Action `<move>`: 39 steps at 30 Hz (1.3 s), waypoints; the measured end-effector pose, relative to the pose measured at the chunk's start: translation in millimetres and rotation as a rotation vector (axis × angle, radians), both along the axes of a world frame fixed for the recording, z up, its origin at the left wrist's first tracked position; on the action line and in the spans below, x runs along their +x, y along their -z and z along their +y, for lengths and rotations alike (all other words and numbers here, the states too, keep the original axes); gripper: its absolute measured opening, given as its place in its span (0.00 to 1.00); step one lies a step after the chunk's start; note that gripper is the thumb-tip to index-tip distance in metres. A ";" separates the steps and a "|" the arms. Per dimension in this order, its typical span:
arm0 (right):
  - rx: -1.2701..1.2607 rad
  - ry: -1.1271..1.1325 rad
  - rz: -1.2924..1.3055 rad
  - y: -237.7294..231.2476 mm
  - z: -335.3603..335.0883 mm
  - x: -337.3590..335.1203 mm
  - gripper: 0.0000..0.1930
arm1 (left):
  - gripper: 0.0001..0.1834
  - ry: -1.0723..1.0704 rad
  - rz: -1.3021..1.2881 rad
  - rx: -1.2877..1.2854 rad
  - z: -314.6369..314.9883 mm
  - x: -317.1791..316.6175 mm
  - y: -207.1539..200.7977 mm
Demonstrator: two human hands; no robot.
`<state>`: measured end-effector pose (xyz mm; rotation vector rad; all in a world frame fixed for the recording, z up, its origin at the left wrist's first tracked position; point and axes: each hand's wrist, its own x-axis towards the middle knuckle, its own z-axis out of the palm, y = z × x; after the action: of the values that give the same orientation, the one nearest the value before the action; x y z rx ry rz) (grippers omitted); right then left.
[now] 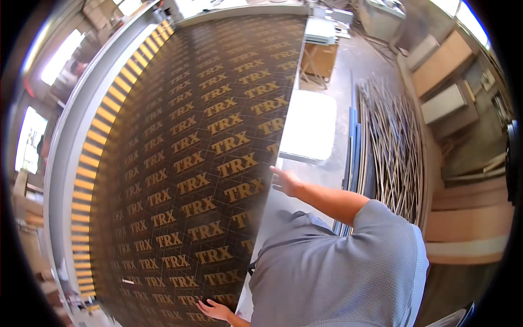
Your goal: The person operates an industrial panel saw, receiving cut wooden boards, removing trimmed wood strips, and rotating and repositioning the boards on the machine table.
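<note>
The dark patterned sheet stretches left of the person's torso, its long axis running up and down the view. The left hand, fingers apart, lies over its lower end, clasping nothing. The right hand, also spread, sits nearer mid-length, beside the right edge; whether it touches is unclear.

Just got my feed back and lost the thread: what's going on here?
A gray-shirted person is at a large dark panel patterned in gold. The left hand is spread on it; the right hand is open at its near edge, contact unclear. Neither hand grips anything. A yellow-and-black striped border runs along the panel's far side, and thin strips lie piled toward the picture's right.
</note>
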<state>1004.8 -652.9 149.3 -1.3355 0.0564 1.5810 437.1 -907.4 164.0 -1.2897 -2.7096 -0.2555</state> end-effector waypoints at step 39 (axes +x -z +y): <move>0.052 -0.855 -0.389 31.2 43.5 56.4 0.15 | 0.25 -0.331 -1.921 0.364 -92.2 70.0 -25.1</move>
<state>1061.1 -609.3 118.1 -1.7151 -0.8926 1.9317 507.1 -999.6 189.1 -0.1705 -3.3452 -2.9533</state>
